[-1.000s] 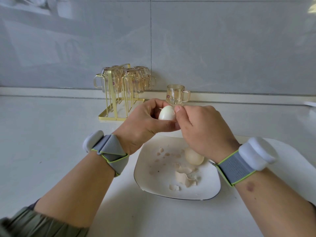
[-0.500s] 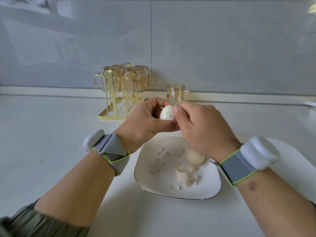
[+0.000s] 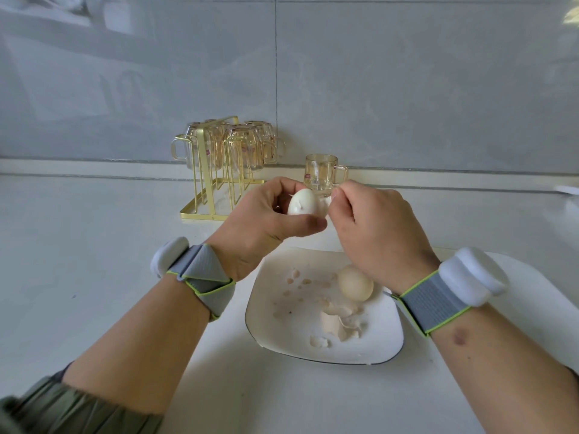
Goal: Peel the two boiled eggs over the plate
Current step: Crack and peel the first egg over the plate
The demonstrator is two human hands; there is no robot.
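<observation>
Head view: the left hand [image 3: 260,227] is holding a mostly peeled boiled egg [image 3: 302,202] above the white plate [image 3: 275,321], its fingers curling around it. The right hand [image 3: 376,233] is pinching a shell fragment [image 3: 326,202] at the egg's right side, thumb and fingertips pressed together on it. A second egg [image 3: 355,282] is lying on the plate among shell pieces [image 3: 336,324]. A glass mug [image 3: 322,177] and a gold cup rack [image 3: 219,170] are standing at the back of the counter [image 3: 94,245].
</observation>
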